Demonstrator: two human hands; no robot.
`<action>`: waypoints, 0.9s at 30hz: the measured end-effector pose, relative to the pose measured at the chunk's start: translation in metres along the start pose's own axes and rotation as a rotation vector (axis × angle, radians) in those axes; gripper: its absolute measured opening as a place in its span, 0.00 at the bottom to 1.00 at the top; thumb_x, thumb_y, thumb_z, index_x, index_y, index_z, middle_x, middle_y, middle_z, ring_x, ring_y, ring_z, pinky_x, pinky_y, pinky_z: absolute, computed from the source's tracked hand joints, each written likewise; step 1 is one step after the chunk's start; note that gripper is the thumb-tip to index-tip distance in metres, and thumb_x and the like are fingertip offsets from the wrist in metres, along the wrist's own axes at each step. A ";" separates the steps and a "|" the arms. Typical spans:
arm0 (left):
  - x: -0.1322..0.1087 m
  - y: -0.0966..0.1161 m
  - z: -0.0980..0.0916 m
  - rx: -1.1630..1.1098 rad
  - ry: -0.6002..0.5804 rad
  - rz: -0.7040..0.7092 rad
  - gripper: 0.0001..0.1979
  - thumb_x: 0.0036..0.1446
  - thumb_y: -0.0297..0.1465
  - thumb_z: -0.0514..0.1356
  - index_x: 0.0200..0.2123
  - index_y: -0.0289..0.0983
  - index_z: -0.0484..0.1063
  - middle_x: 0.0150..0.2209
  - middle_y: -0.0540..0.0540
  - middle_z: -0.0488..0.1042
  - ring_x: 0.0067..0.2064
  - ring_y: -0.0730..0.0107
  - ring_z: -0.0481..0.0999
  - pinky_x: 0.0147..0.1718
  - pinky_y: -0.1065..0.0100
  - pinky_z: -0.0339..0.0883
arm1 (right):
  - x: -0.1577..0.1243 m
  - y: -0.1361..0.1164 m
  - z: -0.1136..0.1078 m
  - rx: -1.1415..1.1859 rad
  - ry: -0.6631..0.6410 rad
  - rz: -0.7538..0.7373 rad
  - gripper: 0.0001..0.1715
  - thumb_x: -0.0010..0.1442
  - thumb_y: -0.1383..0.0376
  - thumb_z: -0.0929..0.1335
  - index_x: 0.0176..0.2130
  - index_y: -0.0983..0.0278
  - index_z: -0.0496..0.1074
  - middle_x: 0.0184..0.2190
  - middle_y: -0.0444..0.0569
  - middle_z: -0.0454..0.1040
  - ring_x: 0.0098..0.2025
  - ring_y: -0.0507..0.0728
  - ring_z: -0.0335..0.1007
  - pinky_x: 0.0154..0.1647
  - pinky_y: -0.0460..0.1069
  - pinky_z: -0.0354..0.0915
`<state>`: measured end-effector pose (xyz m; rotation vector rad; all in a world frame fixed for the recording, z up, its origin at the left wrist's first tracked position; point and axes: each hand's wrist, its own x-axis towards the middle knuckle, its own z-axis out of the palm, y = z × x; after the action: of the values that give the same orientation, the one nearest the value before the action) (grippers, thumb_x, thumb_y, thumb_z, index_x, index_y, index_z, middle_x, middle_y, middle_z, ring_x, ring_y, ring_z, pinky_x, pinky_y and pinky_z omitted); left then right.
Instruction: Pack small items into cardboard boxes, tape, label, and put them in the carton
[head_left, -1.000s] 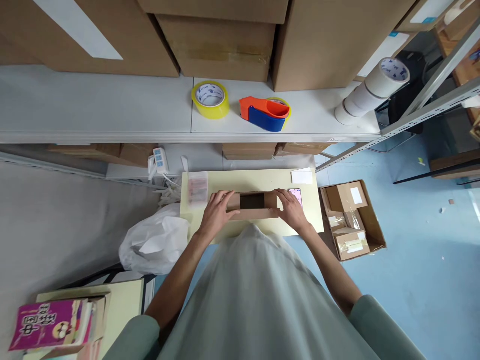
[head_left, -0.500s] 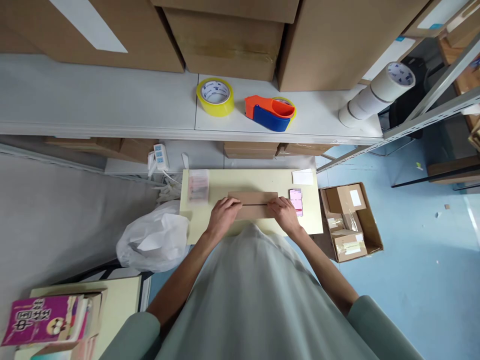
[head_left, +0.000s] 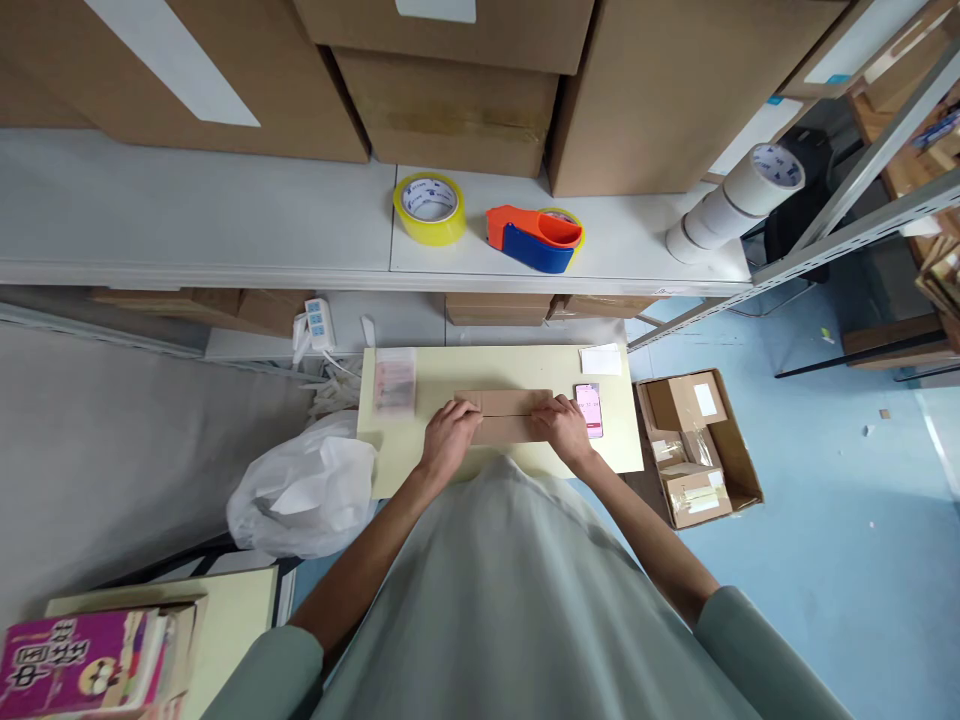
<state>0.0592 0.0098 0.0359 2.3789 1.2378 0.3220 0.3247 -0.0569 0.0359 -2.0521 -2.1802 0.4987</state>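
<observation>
A small brown cardboard box lies on the pale yellow table, its two long top flaps meeting at a thin seam. My left hand grips its left end, fingers bent over the flaps near the seam. At the opposite end my right hand holds the box the same way, fingers curled over the edge. The undersides of both hands and the box's lower sides are hidden. Just right of my right hand lies a phone with a lit pink screen.
Above the table, a shelf bears yellow tape, an orange-blue tape dispenser, white rolls and large cartons. An open carton of small boxes stands right. A white plastic bag hangs left; books lie lower left.
The dark gap between the box flaps has narrowed to a thin seam. Both hands keep their places at the ends. The camera view has shifted slightly.
</observation>
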 end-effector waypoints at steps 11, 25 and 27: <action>-0.013 -0.001 -0.002 -0.017 0.037 0.001 0.13 0.75 0.29 0.58 0.49 0.40 0.84 0.49 0.44 0.85 0.49 0.56 0.79 0.52 0.57 0.72 | -0.005 0.002 0.001 0.156 0.034 0.064 0.17 0.74 0.69 0.68 0.47 0.54 0.88 0.48 0.49 0.85 0.45 0.62 0.71 0.47 0.54 0.70; -0.010 0.010 0.010 0.036 0.038 -0.067 0.16 0.71 0.23 0.56 0.47 0.40 0.84 0.48 0.41 0.84 0.49 0.55 0.79 0.51 0.55 0.74 | 0.002 -0.004 0.004 0.105 0.052 0.080 0.16 0.70 0.72 0.70 0.40 0.55 0.88 0.44 0.50 0.86 0.45 0.62 0.74 0.45 0.55 0.71; -0.008 0.009 0.009 0.027 0.052 -0.060 0.16 0.71 0.23 0.56 0.45 0.40 0.85 0.47 0.41 0.84 0.48 0.55 0.80 0.51 0.55 0.75 | 0.000 -0.004 0.004 0.097 0.070 0.043 0.16 0.69 0.72 0.70 0.40 0.55 0.87 0.44 0.50 0.86 0.44 0.62 0.74 0.45 0.55 0.72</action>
<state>0.0641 -0.0039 0.0326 2.3645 1.3419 0.3530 0.3201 -0.0573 0.0335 -2.0381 -2.0351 0.5175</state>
